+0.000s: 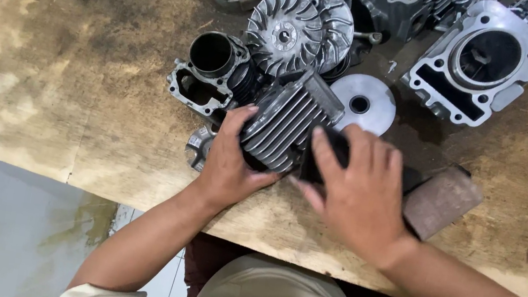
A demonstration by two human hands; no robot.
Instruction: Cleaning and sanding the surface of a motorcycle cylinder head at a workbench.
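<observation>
We note the grey, finned metal engine cylinder (285, 127) gripped between our left hand (227, 164) and right hand (357, 191), above the stained wooden surface (76, 83).

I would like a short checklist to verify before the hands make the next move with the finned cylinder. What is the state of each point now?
1. Left hand grips the finned cylinder: ok.
2. Right hand rests on the dark block against the cylinder: ok.
3. Cylinder supported over the wooden table: ok.
4. Clearance from the round disc behind: cannot tell.
5. Brown block lies away from the table edge: ok.
6. Contact face under the right hand visible: not ok.
</observation>
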